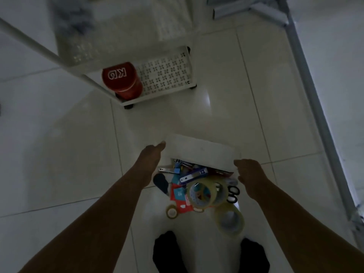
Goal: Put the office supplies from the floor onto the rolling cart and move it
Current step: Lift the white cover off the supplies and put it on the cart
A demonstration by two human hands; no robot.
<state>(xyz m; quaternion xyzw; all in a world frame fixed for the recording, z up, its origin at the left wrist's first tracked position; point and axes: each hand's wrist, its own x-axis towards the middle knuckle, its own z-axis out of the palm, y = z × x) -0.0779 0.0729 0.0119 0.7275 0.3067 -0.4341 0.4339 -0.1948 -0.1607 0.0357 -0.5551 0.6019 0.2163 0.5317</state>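
Head camera, looking down: a white rolling cart with perforated shelves stands on pale floor tiles, a red tub marked "K6" on its bottom shelf. Nearer, both hands grasp a white tray, left hand and right hand clamped on opposite ends. Beneath it lie tape rolls, black-handled scissors and red cards.
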